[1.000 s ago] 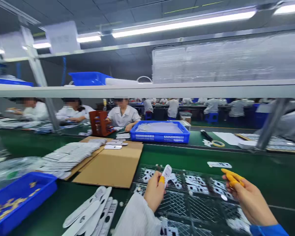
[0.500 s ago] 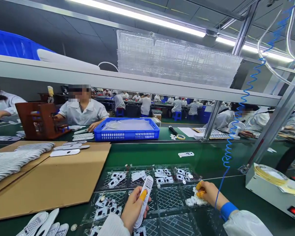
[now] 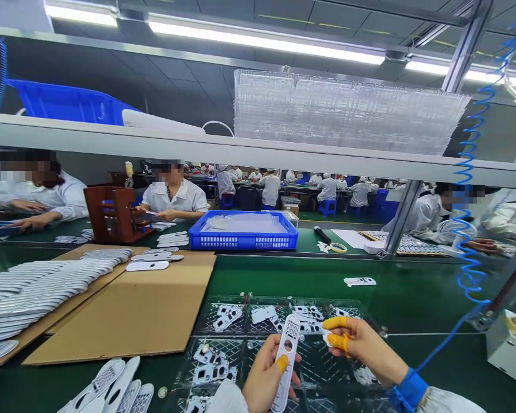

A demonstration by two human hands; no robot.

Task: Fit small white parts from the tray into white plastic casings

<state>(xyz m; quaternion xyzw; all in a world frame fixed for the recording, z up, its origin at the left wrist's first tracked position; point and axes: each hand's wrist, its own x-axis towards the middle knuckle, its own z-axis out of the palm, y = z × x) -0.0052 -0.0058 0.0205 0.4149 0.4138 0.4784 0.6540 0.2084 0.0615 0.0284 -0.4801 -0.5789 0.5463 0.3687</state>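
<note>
My left hand [image 3: 264,370], with a yellow cot on the thumb, is closed around a long white plastic shell [image 3: 290,332] that has button holes and one larger round hole, like a remote-control cover. Just right of it is my right hand [image 3: 356,344], its yellow-covered thumb and finger pinching a small white piece [image 3: 325,337], mostly hidden by the fingers. Beneath both hands lies a clear compartment tray [image 3: 312,361]. White boards with dark squares [image 3: 210,367] fill its left and far compartments, and small white pieces [image 3: 364,376] lie in a right one.
Several white shells [image 3: 112,390] lie at front left, beside cardboard [image 3: 133,321] bearing rows of stacked shells [image 3: 47,281]. A blue crate [image 3: 243,238] stands beyond. A blue coiled cord [image 3: 468,229] hangs at right, and a wrist band [image 3: 408,390] circles my right wrist. Co-workers sit opposite.
My right hand has lifted from the small white pieces and moved left toward the shell, with a white piece between its fingers. The left hand still holds the shell. The view has shifted left.
</note>
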